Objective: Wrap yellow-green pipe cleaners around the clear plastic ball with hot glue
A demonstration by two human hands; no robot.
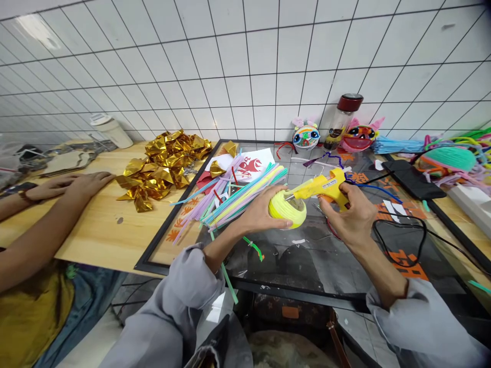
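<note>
Grip, R hand: fingers wrapped round the handle of a yellow glue gun; trigger pull n/d, i.e. I can't tell it at this remove. Grip, L hand: thumb at the lower front, fingers at the upper side, pinching a yellow strand-wound form, held above the dark glass panel. Its mouth tilts toward the gun; the nozzle sits at the rim, though I can't make out contact or fresh glue.

Progress, as I judge it via the feed: outer wall looks mostly covered w/ strand, so the bulk of the winding is prob. done. Round the mouth it appears see-through & uncovered; I'd count that part as left. No eyes or ears show on it, cf. the multicolored figure and the pink figure, both w/ eyes and ears, standing at the back nr. the tiled wall.

Surroundings: a bundle of pastel pipe cleaners lies to the L of the form, unheld. Farther L, gold foil pieces lie on the wooden counter, nr. a co-worker's hands, which rest there apart from mine.
</note>
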